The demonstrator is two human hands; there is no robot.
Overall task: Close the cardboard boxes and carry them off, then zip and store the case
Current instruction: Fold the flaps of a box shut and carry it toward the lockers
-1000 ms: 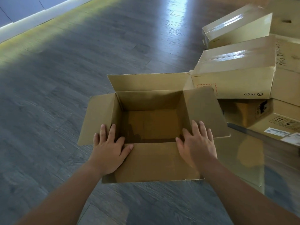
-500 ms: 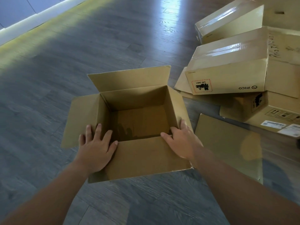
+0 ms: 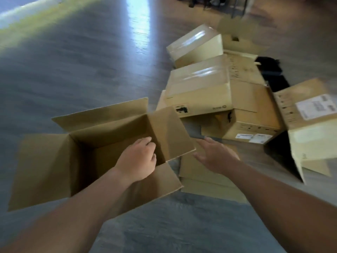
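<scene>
An empty cardboard box [image 3: 45,167] stands on the floor at lower left with all flaps spread out. My left hand [image 3: 138,159] hovers over its right inner corner, fingers curled loosely, holding nothing that I can see. My right hand [image 3: 215,154] is outside the box, just right of the raised right flap [image 3: 171,132], fingers spread and flat above a flattened sheet of cardboard [image 3: 204,172]. A black case [image 3: 273,73] lies partly hidden behind the stacked boxes at the right. The picture is blurred.
Taped boxes [image 3: 198,88] are piled at centre right, one smaller box [image 3: 246,128] under them. A large labelled box [image 3: 310,121] leans at the right edge. Grey wood floor [image 3: 73,61] stretches to the left and far side. Dark furniture legs show at the top.
Both hands have left the near flap. My left hand moved right over the box's inside; my right hand moved out past the right flap. The view swung right, showing more boxes.
</scene>
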